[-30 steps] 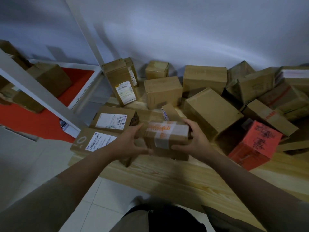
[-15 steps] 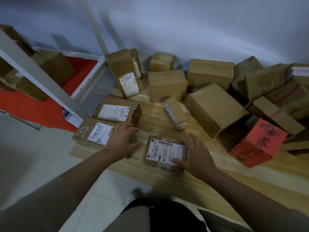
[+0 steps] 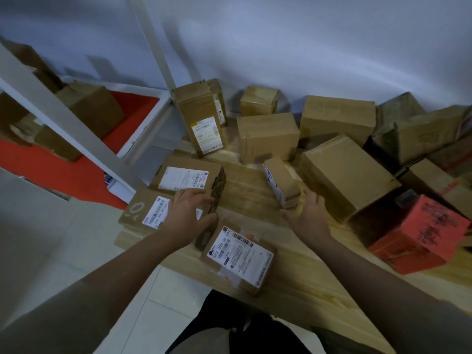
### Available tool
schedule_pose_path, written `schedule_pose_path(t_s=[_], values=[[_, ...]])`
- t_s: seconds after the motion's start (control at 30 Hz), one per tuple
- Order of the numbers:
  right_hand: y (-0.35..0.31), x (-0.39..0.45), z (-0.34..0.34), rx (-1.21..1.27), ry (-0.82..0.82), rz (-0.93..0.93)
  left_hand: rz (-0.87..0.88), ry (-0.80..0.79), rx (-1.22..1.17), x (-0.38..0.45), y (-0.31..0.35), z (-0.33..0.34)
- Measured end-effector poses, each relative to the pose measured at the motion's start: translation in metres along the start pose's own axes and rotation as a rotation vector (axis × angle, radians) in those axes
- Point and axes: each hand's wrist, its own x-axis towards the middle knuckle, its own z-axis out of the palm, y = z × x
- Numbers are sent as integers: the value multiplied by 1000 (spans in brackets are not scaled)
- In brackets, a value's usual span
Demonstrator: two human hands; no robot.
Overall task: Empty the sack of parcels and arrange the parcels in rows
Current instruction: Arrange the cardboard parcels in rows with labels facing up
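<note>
Head view: the right hand (image 3: 310, 215), fingers loosely spread and holding nothing, reaches toward the small narrow parcel (image 3: 282, 185) at frame centre, which lies just above and left of the fingertips. That parcel's long axis runs from upper left to lower right, its near end almost at the thumb. The left hand (image 3: 190, 213) rests flat and open on the flat labelled parcel (image 3: 153, 213) at left centre, so the right hand is the nearer one. The white-labelled parcel (image 3: 238, 256) lies free on the wooden platform (image 3: 319, 290) at lower centre, between the forearms. Half a second ago the right hand was pressing on that parcel; now it has let go and moved up to the narrow one.
</note>
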Motion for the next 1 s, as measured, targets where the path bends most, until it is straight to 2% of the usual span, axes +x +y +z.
schedule_pose_path(t_s=[0.1,0.17,0.27,0.33,0.43,0.5,0.57,0.63,0.73,0.87,0.93,1.0], values=[[-10,23,8,17,-43,128,13,-29,-27,25,0,-5],[-19,33,13,108,-65,201,24,-56,-31,42,-1,-10],[-34,39,18,248,-12,229,35,-80,-79,64,-9,-15],[-44,37,12,419,3,243,32,-52,-125,78,-12,-16],[-46,33,-3,560,-178,309,44,-26,-166,97,-10,-10],[-40,31,-6,346,-262,296,64,-48,-168,111,-3,-7],[-29,34,-4,59,-188,249,96,-65,-177,130,8,-7],[-25,37,-2,7,-126,244,96,-112,-191,154,21,-10],[-31,45,-8,-6,-83,204,-23,-223,-332,190,41,-13],[-70,64,-26,230,-58,97,-421,-331,-666,234,52,-2],[-90,88,-31,375,-58,40,-460,-370,-680,244,49,4],[-103,116,-33,448,-32,60,-419,-401,-692,249,46,11]])
